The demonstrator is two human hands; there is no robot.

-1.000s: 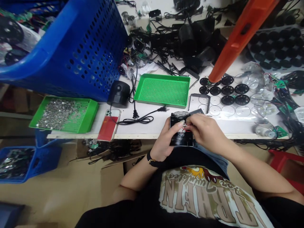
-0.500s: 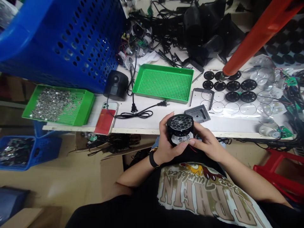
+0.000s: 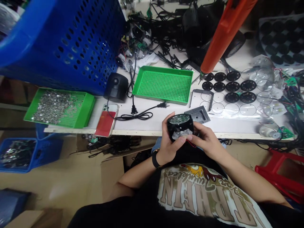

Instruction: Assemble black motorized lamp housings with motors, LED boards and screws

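Just past the bench's near edge, I hold a round black lamp housing [image 3: 174, 127] between both hands. A honeycomb lens face [image 3: 180, 119] is on its top, tilted toward me less than level. My left hand [image 3: 169, 146] wraps the left side, its thumb pressed on a clear plastic lens piece [image 3: 182, 133] at the front. The fingers of my right hand [image 3: 207, 142] close around the right side, with the thumb tip beside the left thumb. A bit of red wire [image 3: 192, 144] shows under the right thumb. A grey rectangular frame [image 3: 199, 114] lies just behind the housing.
A red phone [image 3: 105, 121], a green tray of screws [image 3: 85, 109], another green tray [image 3: 163, 99] and a black cord [image 3: 140, 117] lie on the bench. Black discs [image 3: 232, 86] are at right. An orange electric screwdriver [image 3: 218, 38] hangs above. A blue basket [image 3: 78, 41] stands left.
The lamp housing has tipped so its lens face appears flatter, and my thumbs have shifted slightly on the clear piece. The hanging screwdriver has swung left.
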